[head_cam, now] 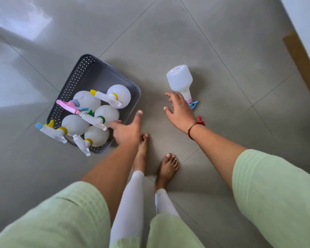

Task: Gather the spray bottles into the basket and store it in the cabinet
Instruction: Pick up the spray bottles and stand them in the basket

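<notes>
- Bottle (180, 81) lies on the grey floor (222, 86), white, with a pink collar and blue trigger; no words can be read on it.
- Right hand (180, 111) is open, fingers spread, at the bottle's neck, not gripping.
- Basket (97, 72), dark, sits nearby on the floor and holds five white bottles (87, 101).
- Left hand (127, 131) is open at the basket's near edge.

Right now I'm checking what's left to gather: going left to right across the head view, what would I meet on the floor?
Basket holding five spray bottles → left hand at its rim → right hand, open → spray bottle lying on the floor.
</notes>
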`<action>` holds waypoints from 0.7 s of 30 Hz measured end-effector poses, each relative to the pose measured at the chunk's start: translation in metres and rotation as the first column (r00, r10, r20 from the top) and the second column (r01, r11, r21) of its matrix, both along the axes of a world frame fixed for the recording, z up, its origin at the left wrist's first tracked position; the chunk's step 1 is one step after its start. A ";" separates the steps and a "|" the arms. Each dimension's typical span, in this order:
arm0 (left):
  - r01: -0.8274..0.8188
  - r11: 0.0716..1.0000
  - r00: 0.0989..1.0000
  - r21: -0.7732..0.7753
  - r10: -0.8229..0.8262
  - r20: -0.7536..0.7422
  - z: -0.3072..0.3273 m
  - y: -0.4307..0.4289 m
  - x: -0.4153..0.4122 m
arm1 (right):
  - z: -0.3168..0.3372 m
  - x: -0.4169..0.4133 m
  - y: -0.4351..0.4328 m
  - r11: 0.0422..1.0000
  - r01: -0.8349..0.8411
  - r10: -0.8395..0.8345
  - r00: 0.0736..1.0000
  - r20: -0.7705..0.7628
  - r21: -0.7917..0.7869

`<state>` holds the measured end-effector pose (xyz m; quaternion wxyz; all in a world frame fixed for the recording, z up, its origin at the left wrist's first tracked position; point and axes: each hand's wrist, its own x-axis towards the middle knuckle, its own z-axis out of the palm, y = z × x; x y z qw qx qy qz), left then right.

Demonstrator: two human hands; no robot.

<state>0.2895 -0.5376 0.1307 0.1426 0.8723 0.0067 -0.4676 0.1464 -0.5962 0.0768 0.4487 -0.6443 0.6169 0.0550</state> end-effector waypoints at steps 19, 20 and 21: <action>0.948 0.287 0.290 -0.134 -0.957 0.002 -0.117 -0.011 -0.038 | -0.102 -0.092 0.017 0.869 -0.495 0.438 0.750 -0.496 0.018; 0.944 0.303 0.306 -0.134 -0.952 0.003 -0.119 -0.010 -0.036 | -0.106 -0.092 0.014 0.880 -0.476 0.411 0.773 -0.484 -0.013; 0.942 0.312 0.314 -0.125 -0.949 -0.001 -0.122 -0.006 -0.034 | -0.111 -0.091 0.015 0.891 -0.452 0.387 0.790 -0.475 -0.027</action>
